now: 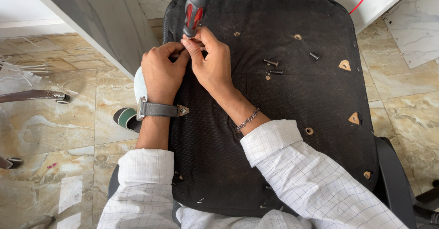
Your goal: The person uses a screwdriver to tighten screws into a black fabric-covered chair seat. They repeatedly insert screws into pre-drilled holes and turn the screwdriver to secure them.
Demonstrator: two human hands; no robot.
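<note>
The right hand (211,60) has its fingertips pinched around the lower end of a red and black screwdriver (195,8), which stands nearly upright just above the knuckles. The left hand (161,71) presses against it, fingers curled shut at the same spot near the tool's tip. Both rest on the black underside of a chair seat (297,119), with three loose dark screws (273,67) lying well to the right.
</note>
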